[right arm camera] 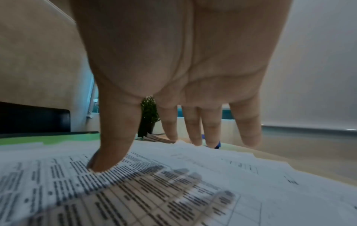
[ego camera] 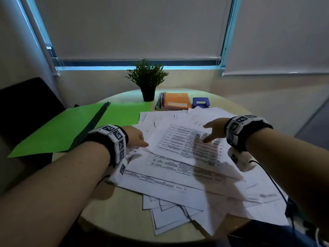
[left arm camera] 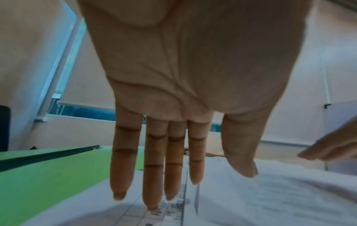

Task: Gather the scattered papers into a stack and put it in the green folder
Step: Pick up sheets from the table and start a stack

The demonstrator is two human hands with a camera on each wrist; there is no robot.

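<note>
Both hands are spread flat with straight fingers, holding nothing: the left hand (ego camera: 136, 138) at the left edge of the papers (ego camera: 187, 157), the right hand (ego camera: 214, 130) hovering over the top printed sheet, thumb low toward it. Sheets lie fanned loosely across the round worktop (ego camera: 124, 220), some overhanging its near edge. The green folder (ego camera: 71, 127) lies open just beside them (at the left). Sweeping inward too briskly could crease sheets, or push the overhanging ones to the floor
</note>
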